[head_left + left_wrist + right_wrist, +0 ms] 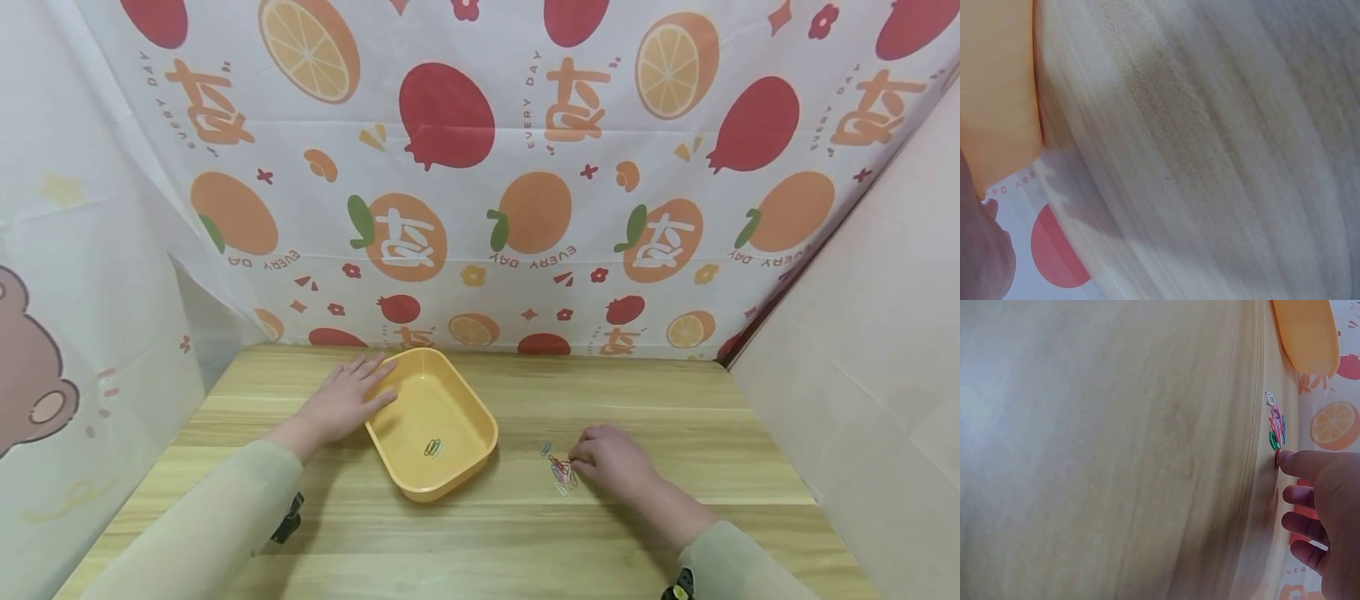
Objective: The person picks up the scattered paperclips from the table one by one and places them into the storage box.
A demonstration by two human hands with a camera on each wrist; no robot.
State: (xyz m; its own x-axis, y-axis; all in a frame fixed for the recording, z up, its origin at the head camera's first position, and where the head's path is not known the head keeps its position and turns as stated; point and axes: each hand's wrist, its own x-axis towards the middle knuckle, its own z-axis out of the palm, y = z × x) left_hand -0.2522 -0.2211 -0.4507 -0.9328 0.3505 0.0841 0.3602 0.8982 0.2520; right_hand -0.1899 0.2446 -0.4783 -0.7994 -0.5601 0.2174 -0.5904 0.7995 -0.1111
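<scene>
Head view: left hand (341, 407) lies flat, steadying the tray (480, 417); right hand's (611, 461) curled fingers should pinch one paper clip (561, 472) cleanly.

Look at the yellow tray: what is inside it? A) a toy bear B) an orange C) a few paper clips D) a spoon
C: a few paper clips lie on the bottom of the tray, while the bigger pile of clips sits on the table by the right hand; the left hand rests against the tray.
</scene>
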